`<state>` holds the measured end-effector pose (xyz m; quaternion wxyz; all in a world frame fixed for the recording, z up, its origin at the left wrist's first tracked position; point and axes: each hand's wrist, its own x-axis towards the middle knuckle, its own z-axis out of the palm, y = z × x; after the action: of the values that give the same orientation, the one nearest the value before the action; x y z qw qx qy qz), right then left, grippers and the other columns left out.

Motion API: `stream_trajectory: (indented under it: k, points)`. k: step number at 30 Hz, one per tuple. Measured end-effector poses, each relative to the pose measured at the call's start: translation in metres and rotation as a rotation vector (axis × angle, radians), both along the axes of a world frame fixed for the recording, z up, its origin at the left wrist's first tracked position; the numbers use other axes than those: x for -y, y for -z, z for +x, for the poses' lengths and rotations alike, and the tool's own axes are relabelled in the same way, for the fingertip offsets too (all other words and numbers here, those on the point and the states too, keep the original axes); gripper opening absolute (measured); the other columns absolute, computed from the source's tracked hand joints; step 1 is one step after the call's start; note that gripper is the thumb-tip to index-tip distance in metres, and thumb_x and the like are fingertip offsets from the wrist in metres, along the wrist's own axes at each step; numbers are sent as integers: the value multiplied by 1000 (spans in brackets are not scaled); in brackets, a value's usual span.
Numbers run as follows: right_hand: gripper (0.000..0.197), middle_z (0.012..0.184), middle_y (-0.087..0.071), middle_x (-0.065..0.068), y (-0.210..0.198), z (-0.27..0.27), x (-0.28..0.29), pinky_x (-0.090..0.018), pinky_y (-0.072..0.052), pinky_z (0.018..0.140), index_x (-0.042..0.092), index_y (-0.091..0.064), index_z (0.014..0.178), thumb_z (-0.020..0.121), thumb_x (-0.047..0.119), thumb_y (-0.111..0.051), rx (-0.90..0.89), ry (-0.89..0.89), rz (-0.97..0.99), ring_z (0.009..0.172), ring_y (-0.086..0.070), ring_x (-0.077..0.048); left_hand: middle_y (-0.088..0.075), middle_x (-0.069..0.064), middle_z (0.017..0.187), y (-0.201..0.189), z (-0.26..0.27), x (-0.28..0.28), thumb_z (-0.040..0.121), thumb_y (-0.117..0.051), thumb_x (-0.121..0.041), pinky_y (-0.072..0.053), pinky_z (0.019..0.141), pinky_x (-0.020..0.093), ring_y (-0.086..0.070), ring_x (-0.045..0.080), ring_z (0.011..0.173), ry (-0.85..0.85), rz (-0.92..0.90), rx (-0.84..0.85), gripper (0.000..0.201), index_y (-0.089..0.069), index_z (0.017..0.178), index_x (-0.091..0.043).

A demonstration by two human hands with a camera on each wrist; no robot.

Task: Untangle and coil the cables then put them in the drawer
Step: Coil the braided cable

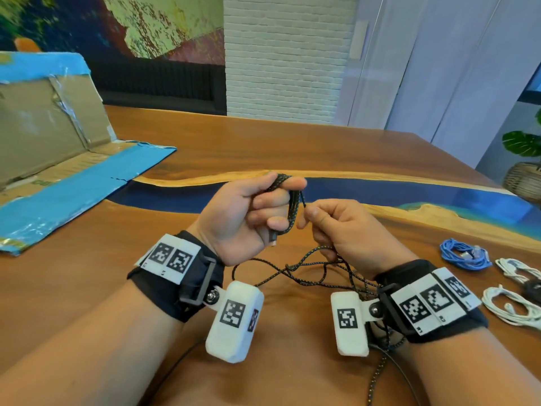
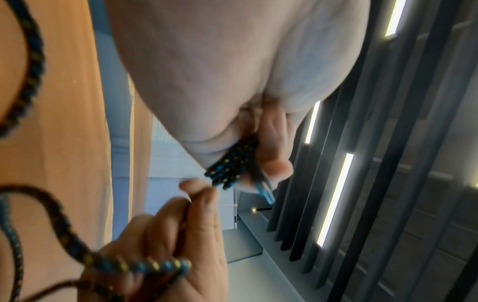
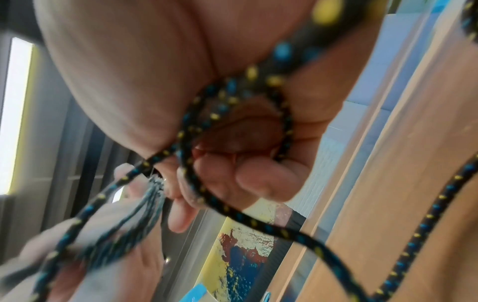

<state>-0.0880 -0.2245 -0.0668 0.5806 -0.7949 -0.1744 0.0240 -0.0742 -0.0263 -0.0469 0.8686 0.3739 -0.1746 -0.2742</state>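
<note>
A black braided cable (image 1: pixel 292 212) with yellow and blue flecks is partly wound in loops over my left hand (image 1: pixel 257 212), whose fingers curl round the bundle above the table. My right hand (image 1: pixel 330 227) pinches a strand of the same cable just right of the loops. The loose rest of the cable (image 1: pixel 316 271) lies tangled on the wood between my wrists and trails off toward me. In the left wrist view the bundle (image 2: pixel 232 163) sits under my curled fingers. In the right wrist view a strand (image 3: pixel 232 114) runs through my right hand (image 3: pixel 240 163).
A blue coiled cable (image 1: pixel 465 254) and two white coiled cables (image 1: pixel 515 269) (image 1: pixel 509 306) lie at the right on the wooden table (image 1: pixel 292 142). An opened cardboard box with blue tape (image 1: pixel 58 171) lies at the left. A potted plant (image 1: pixel 524 171) stands past the right edge.
</note>
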Motion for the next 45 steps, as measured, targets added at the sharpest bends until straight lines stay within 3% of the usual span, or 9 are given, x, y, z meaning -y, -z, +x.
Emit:
stream_trajectory:
  k: [4, 9, 14, 18, 20, 24, 32, 38, 45]
  points:
    - [21, 63, -45, 0, 9, -3, -16, -36, -43, 53, 20, -75, 106, 104, 14, -55, 9, -54, -107, 57, -42, -24, -49, -4, 68, -3, 4, 5, 107, -37, -19, -60, 83, 28, -55, 9, 57, -208, -209, -40, 38, -58, 129, 4]
    - [16, 90, -72, -11, 12, -10, -33, -43, -54, 84, 20, -75, 101, 98, 10, -63, 41, -143, -216, 83, -64, -21, -70, 4, 94, -4, 16, -4, 110, -40, -11, -47, 112, 40, -73, 23, 110, -572, -179, -23, 26, -58, 123, 2]
    - [28, 92, -75, -13, 14, -14, -40, -40, -58, 86, 5, -58, 109, 95, -15, -46, -87, -271, -78, 89, -74, -31, -62, 11, 140, 0, 17, -3, 103, -58, -13, -47, 108, 38, -70, 22, 116, -592, 410, 204, 8, -64, 109, -12]
    - [24, 83, -63, -15, 8, -9, -29, -33, -56, 54, -2, -58, 111, 101, -13, -39, -205, -199, 182, 45, -56, -23, -76, -6, 103, -2, 11, -12, 107, -54, -28, -49, 97, 41, -69, 8, 87, -401, 910, 508, 15, -65, 114, -20]
    - [27, 78, -58, -11, 6, -4, -21, -26, -39, 39, 1, -67, 108, 102, -6, -42, -219, -120, 201, 39, -34, -16, -71, -10, 80, -5, 8, -18, 104, -57, -38, -51, 85, 42, -61, 11, 73, -256, 1066, 655, 27, -71, 97, -16]
    - [20, 69, -53, -11, 1, 6, -4, -26, -19, 45, 8, -73, 103, 100, 12, -53, -228, 16, 299, 45, -30, -14, -55, 4, 65, -3, 14, -24, 96, -67, -48, -41, 57, 34, -49, 18, 57, -242, 1369, 843, 38, -72, 84, -12]
    - [36, 108, -72, -23, 4, 4, 11, -28, -50, 54, 11, -64, 131, 97, 5, -55, -279, 3, 440, 62, -51, -20, -43, 12, 68, 11, 30, -25, 105, -55, -40, -36, 56, 33, -41, 23, 62, -645, 1161, 634, 43, -63, 85, -3]
    - [44, 91, -67, -16, -1, 2, 13, -27, -21, 46, 14, -63, 134, 103, 37, -42, -368, -69, 456, 51, -33, -17, -34, 10, 67, 9, 41, -38, 103, -59, -33, -34, 58, 37, -37, 24, 62, -938, 950, 472, 40, -59, 79, -1]
    - [23, 74, -52, -4, -33, 46, 18, -23, -37, 47, 1, -66, 113, 105, 3, -43, -193, 218, 324, 55, -41, -11, -36, 10, 69, 7, 46, -47, 101, -59, -33, -37, 57, 37, -40, 25, 64, -990, 913, 343, 30, -63, 77, -15]
